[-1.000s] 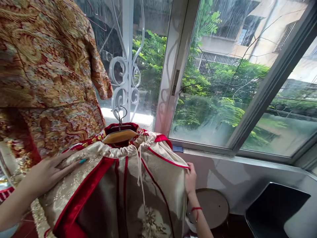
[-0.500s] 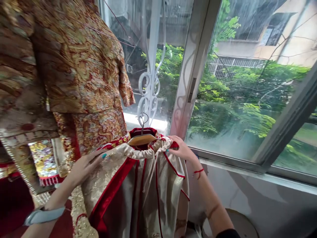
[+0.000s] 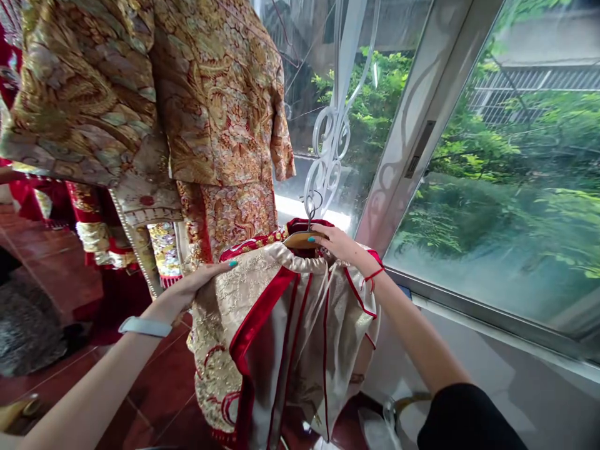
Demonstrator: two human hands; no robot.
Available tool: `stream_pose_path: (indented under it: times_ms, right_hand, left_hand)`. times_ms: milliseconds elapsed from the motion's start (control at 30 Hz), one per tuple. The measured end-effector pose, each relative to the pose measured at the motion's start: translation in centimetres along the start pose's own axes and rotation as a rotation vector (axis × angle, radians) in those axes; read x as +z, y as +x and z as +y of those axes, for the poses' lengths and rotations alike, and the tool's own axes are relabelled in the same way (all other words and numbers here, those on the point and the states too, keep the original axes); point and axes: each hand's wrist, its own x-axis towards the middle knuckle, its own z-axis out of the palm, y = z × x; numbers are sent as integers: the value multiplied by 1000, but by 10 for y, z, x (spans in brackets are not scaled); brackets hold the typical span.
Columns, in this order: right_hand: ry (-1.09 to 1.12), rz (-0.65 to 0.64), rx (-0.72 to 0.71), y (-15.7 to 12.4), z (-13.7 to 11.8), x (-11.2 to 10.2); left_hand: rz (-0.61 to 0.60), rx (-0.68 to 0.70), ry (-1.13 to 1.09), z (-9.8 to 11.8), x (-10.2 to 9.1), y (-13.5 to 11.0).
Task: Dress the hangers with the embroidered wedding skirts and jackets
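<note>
A cream garment bag with red trim (image 3: 281,325) hangs on a wooden hanger (image 3: 300,239) hooked onto the white window grille (image 3: 330,140). My left hand (image 3: 199,281) lies flat on the bag's embroidered left shoulder, fingers stretched out. My right hand (image 3: 342,245) rests on the gathered drawstring top of the bag, fingertips touching the hanger. A red string circles my right wrist and a pale band my left.
A gold and red embroidered robe (image 3: 154,106) hangs at the upper left, with more red and gold garments (image 3: 94,237) behind it. A sliding window (image 3: 492,187) with trees outside fills the right. Dark red floor (image 3: 154,387) lies below, with a white sill (image 3: 515,350).
My right hand rose from the bag's right side to its gathered top and hanger. My left hand slid up the left shoulder. The view swung left and nearer.
</note>
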Motion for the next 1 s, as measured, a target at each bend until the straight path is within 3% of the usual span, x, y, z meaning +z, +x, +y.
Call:
stream_pose_path:
  times_ms: [100, 300, 433, 500, 567, 633, 667, 733, 833, 900, 1000]
  right_hand:
    - [51, -61, -44, 1, 0, -5]
    - [34, -127, -42, 5, -5, -4]
    - [0, -107, -42, 5, -7, 1]
    - [-34, -72, -37, 3, -10, 5]
    - [-72, -29, -22, 1, -13, 9]
    - [-85, -8, -6, -1, -16, 12]
    - [-75, -6, -1, -2, -17, 14]
    - [-41, 3, 10, -4, -19, 16]
    - [-8, 29, 49, -6, -22, 17]
    - [-16, 28, 72, -7, -26, 17]
    - [-61, 26, 91, -8, -31, 15]
  left_hand:
    - [-53, -48, -150, 3, -2, 1]
    - [112, 262, -89, 11, -17, 0]
    - [207, 348, -73, 19, -28, -7]
    - [314, 386, 2, 24, -23, -20]
    - [508, 426, 64, 30, -1, -40]
    - [654, 487, 44, 40, 42, -62]
    - [587, 552, -10, 46, 69, -71]
    - [299, 617, -163, 59, 125, -81]
    - [136, 445, -345, 78, 189, -72]
    - [141, 360, -369, 87, 207, -61]
    - [154, 347, -362, 91, 206, -55]
